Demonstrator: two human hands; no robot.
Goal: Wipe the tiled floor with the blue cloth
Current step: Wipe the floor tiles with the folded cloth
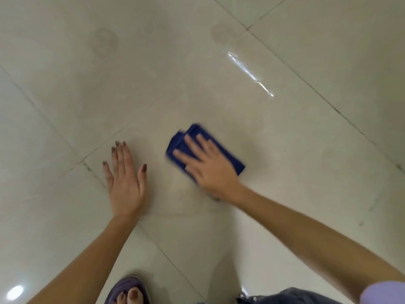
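1. The tiled floor (285, 150) is seen across the whole view: pale, glossy tiles crossed by thin dark grout lines. One joint runs just beyond the fingertips of the left hand, and another passes well out past the right hand's little-finger side.
2. The right hand (206, 165) is laid flat on the blue cloth (194, 130), with the fingers straight and spread; nothing is gripped or pinched, and the cloth is only pressed against the tile under the palm and fingers. The hand and the cloth are blurred.
3. The left hand (126, 183) is placed palm-down on bare tile, just beside the right hand on its thumb side. Its fingers are straight and close together, the thumb is held out, and nothing is held.
4. The blue cloth is folded into a rough rectangle. Its middle is covered by the right hand; its edges are left showing beyond the fingertips, past the thumb side and along the little-finger side. No contact with the left hand is seen.
5. A purple slipper (125, 286) with bare toes is seen behind the left wrist, near the lower edge.
6. A lavender sleeve (383, 292) is seen far up the right arm.
7. A bright streak of reflected light (249, 73) is shown on the tile, well beyond the right fingertips.
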